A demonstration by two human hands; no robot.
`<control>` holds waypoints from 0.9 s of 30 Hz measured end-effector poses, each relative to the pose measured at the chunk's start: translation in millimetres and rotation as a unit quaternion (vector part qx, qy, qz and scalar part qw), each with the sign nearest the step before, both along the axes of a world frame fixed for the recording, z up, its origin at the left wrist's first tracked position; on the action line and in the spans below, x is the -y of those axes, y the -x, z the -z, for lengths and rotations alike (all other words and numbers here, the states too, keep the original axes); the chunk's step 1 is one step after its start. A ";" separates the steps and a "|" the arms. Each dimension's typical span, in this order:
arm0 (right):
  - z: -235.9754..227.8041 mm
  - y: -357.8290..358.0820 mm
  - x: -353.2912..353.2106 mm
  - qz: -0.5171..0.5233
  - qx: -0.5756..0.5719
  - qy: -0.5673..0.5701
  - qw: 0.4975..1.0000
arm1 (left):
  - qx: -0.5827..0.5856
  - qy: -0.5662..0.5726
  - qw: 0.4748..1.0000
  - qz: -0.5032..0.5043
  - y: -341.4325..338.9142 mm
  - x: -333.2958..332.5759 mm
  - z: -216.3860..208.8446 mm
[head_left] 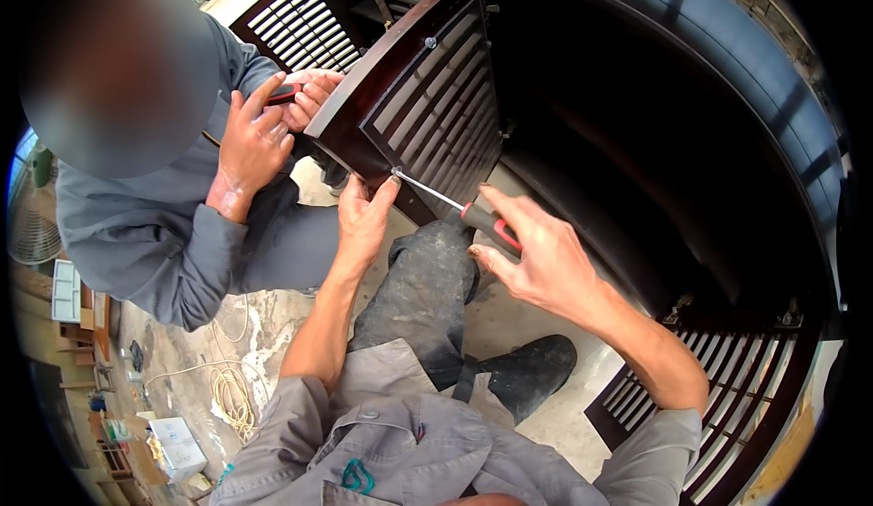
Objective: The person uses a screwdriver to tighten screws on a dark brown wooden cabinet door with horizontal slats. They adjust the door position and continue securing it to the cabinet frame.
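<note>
Right hand (550,253): fingers wrapped round red-and-black-handled steel screwdriver (491,227), tip at small silvery metal fitting (396,172), dark slatted wooden door (441,99), lower corner. Left hand (362,220): fingers beside fitting; grip unclear. Upper silvery fitting (430,43) looks mounted; lower apparently unfinished. Dark wooden cabinet (600,79): interior contents unreadable.

Floor (186,338): stained; pale rope (232,401) is coiled there
Left edge: caged fan (36,236) is seen
Lower left: white box (178,447) is placed

floor (186,347): pale grey, stained, hard-surfaced | on it: loose coil of cream-coloured cord (235,403) | nearby: white rectangular box (179,448)
</note>
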State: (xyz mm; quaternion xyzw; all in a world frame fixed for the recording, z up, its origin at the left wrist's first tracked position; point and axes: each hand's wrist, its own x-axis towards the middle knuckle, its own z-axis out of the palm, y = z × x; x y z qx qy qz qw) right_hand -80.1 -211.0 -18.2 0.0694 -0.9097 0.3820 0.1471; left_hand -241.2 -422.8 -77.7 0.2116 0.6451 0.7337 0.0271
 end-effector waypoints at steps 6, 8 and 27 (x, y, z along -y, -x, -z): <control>10.6 -0.3 -14.0 -0.085 0.320 0.538 0.775 | 0.003 0.038 0.999 0.023 0.9 -1.7 1.6; 9.2 -0.8 -10.1 -0.096 0.348 0.611 0.704 | 0.004 0.039 0.999 0.028 2.0 2.4 4.5; 15.4 5.2 -7.2 -0.072 0.386 0.592 0.703 | -0.012 0.096 0.995 0.005 15.7 -0.7 -41.9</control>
